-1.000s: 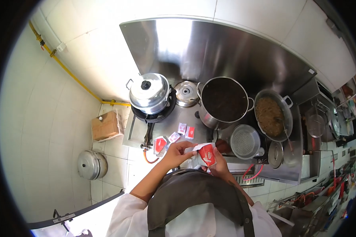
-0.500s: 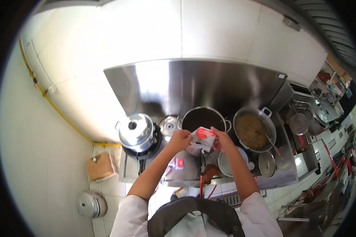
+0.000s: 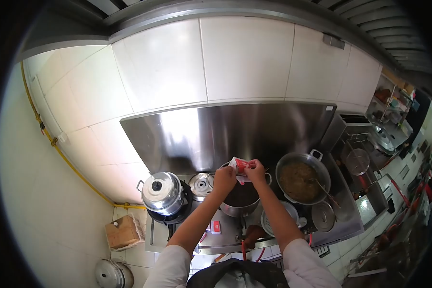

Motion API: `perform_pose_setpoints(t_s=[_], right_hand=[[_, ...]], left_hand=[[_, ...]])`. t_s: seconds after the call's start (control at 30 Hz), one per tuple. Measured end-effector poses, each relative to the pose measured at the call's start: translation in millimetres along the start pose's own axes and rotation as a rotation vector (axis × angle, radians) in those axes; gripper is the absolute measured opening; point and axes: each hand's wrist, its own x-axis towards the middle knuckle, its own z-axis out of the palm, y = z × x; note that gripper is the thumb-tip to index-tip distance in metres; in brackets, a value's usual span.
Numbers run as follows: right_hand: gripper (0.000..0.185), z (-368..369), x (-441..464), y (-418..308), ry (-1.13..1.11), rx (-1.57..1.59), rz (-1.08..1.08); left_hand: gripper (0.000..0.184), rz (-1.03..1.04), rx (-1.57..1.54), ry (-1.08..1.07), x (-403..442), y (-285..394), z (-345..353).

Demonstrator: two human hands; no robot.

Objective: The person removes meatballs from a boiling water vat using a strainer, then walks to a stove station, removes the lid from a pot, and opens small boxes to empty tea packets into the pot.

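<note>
Above a deep metal pot (image 3: pixel 240 210) with dark contents, both my hands grip a small red-and-white packet (image 3: pixel 239 165). My left hand (image 3: pixel 224 179) is closed at the packet's left side, and my right hand (image 3: pixel 255 170) pinches its right side. The packet is tilted; whether its top is torn open cannot be made out. My forearms cover part of the pot. Right of it stands a wide pan (image 3: pixel 300 182) of brownish food with a long-handled ladle (image 3: pixel 327 194) resting in it.
A lidded pot (image 3: pixel 162 192) sits on the left burner, beside a round metal lid (image 3: pixel 200 186). A perforated steamer tray (image 3: pixel 279 216) and another lid (image 3: pixel 323 216) lie at the front right. A small red box (image 3: pixel 216 227) lies near the front edge. A steel backsplash (image 3: pixel 235 134) rises behind.
My hands have moved forward over the pot with the packet, which now appears more folded and tilted. The camera view has tipped upward, showing more wall and the hood.
</note>
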Motion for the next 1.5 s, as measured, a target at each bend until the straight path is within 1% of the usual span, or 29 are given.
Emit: perform_pose_setpoints(t_s=[0.03,0.13,0.23,0.33,0.37,0.43,0.47,0.53,0.6,0.63,0.67,0.77,0.83,0.87,0.97,1.03,1.13,1.23,1.43,1.5], right_hand=[[0.028,2,2,4,0.009,0.013,0.057],[0.027,5,1,14,0.071,-0.162,0.018],[0.026,9,3,24,-0.022,0.032,0.139],[0.025,-5,6,19,-0.11,-0.029,0.109],[0.025,-8,10,20,-0.114,-0.053,0.052],[0.024,-14,26,33,-0.119,-0.101,-0.065],[0.024,-17,29,35,-0.147,-0.114,-0.081],[0.023,-27,31,20,-0.205,-0.138,-0.115],[0.024,-29,31,9,-0.23,-0.09,-0.167],[0.024,-31,30,3,-0.242,-0.066,-0.192],[0.024,-32,29,-2,-0.222,-0.086,-0.269],[0.026,-31,17,-33,-0.17,-0.157,-0.511],[0.031,-31,12,-43,-0.145,-0.221,-0.686],[0.034,-32,9,-47,-0.168,-0.215,-0.675],[0.041,-41,-1,-64,-0.223,-0.207,-0.655],[0.044,-48,-7,-68,-0.242,-0.219,-0.658],[0.05,-52,-9,-60,-0.226,-0.187,-0.761],[0.059,-56,-11,-60,-0.233,-0.162,-0.764],[0.067,-62,-12,-57,-0.35,-0.185,-0.755],[0.07,-63,-9,-56,-0.348,-0.204,-0.773]], left_hand=[[0.015,-0.006,-0.03,0.028,-1,-1,1],[0.015,-0.041,-0.05,0.099,2,-7,3],[0.016,-0.081,-0.047,0.111,5,-17,1],[0.017,-0.104,-0.041,0.124,8,-32,-1],[0.017,-0.109,-0.037,0.13,8,-38,-2],[0.017,-0.105,-0.011,0.064,10,-49,-7],[0.017,-0.103,0.001,0.03,11,-53,-8],[0.017,-0.073,-0.077,-0.019,11,-58,-7],[0.018,-0.048,-0.15,-0.083,11,-64,-4],[0.02,-0.038,-0.184,-0.123,12,-68,0],[0.024,-0.029,-0.218,-0.164,12,-72,3],[0.042,-0.095,-0.304,-0.128,13,-54,5],[0.051,-0.061,-0.219,-0.179,18,-44,2],[0.056,-0.044,-0.176,-0.202,20,-40,1],[0.062,-0.025,-0.189,-0.142,22,-38,1],[0.061,0.024,-0.199,-0.126,22,-35,-2],[0.059,0.093,-0.223,-0.101,22,-29,-6],[0.055,0.17,-0.224,-0.099,21,-25,-7],[0.05,0.247,-0.192,-0.133,18,-20,-4],[0.048,0.268,-0.167,-0.135,18,-20,-5]])
